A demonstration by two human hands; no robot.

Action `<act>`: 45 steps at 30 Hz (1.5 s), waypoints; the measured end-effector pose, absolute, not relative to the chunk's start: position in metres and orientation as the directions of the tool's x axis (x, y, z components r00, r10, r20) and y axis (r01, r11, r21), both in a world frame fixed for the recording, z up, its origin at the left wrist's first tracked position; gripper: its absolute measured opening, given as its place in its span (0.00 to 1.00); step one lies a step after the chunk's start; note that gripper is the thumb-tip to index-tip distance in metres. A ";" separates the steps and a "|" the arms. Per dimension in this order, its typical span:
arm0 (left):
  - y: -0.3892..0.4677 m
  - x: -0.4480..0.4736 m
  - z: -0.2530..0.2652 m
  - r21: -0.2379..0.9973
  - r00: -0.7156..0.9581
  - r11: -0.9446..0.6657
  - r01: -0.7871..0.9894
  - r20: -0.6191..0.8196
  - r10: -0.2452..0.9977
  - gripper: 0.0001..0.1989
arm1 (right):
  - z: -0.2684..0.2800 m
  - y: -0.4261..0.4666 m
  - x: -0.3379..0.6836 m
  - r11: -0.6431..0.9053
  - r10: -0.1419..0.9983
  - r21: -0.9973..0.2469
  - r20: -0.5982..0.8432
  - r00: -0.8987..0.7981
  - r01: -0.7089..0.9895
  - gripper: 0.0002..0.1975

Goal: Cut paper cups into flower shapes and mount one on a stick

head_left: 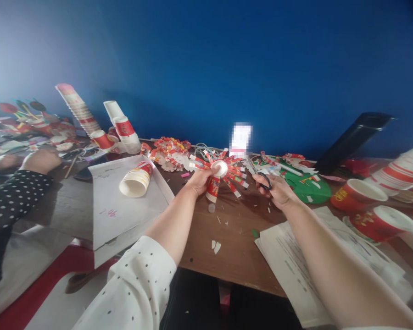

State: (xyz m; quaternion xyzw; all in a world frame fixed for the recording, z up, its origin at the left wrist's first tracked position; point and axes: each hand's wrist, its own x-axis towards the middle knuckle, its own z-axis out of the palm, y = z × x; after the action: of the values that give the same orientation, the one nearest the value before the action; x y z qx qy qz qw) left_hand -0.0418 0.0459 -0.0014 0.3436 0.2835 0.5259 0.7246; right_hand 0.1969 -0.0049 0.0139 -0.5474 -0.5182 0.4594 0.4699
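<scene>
In my left hand (200,180) is a red and white paper cup (220,168), its side cut into strips that splay out like petals around the round white base. The fingers pinch it near that base. My right hand (277,190) is closed around the dark handles of a pair of scissors (264,180). Their blades point up and left, close to the strips on the cup's right side. Whether the blades touch a strip, I cannot tell. Small white paper scraps (216,246) lie on the brown table (206,229) below.
On white paper (106,229) at left lies a paper cup (136,179). Stacked cups (79,110) lean behind it. Right are red cups (359,197), a green disc (306,188), printed sheets (296,261) and a black cylinder (356,140). A co-worker's dotted sleeve (17,197) is at far left.
</scene>
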 end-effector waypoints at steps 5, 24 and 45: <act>0.047 -0.042 -0.002 0.805 0.267 0.203 -0.558 -0.058 0.962 0.13 | 0.018 -0.006 0.196 -0.052 0.997 -0.992 -0.045 0.056 0.118 0.18; 0.050 -0.045 -0.006 0.783 0.300 0.201 -0.589 -0.020 0.954 0.18 | 0.011 -0.006 0.204 -0.121 0.968 -0.983 -0.148 -0.203 0.140 0.18; 0.043 -0.047 -0.003 0.828 0.454 0.216 -0.518 0.051 0.890 0.20 | 0.015 -0.007 0.209 -0.090 0.984 -0.989 -0.106 -0.141 0.116 0.19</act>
State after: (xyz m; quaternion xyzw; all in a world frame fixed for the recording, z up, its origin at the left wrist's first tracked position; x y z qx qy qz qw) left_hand -0.0472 0.0435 -0.0029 0.4119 0.2256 0.4713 0.7465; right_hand 0.2088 -0.0070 0.0147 -0.5125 -0.5367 0.5314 0.4085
